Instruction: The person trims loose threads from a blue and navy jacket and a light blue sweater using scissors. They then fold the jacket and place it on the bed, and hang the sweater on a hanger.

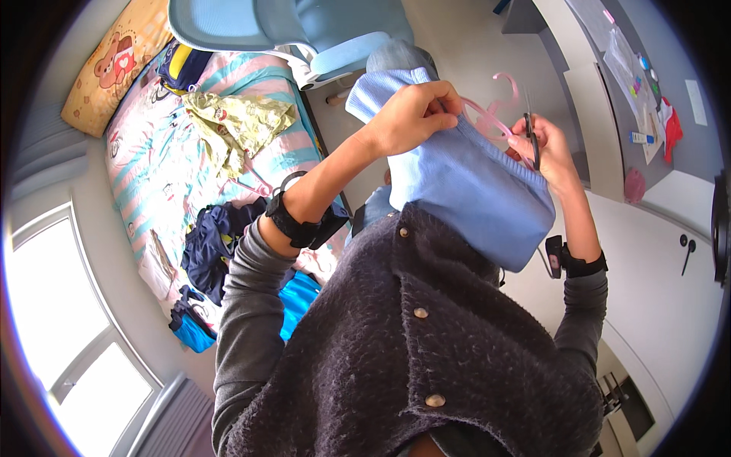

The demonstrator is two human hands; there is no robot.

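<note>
A light blue knit garment (457, 183) with a ribbed edge hangs between my hands, in front of my dark fuzzy buttoned top. My left hand (417, 120) pinches its upper edge close to a pink plastic clothes hanger (490, 117). The hanger's hook points away from me, and its lower part is hidden by the cloth. With my right hand (545, 148) I grip the other end of the ribbed edge and the hanger's arm. A pair of dark-handled scissors (532, 134) is also in that hand, blades pointing away from me.
On the left stands a bed with a striped sheet (165, 143), bearing a yellow printed garment (245, 123) and navy clothes (214, 245). A blue chair (285, 25) is beyond it. At right are a cluttered grey surface (665, 151) and a white door (645, 251).
</note>
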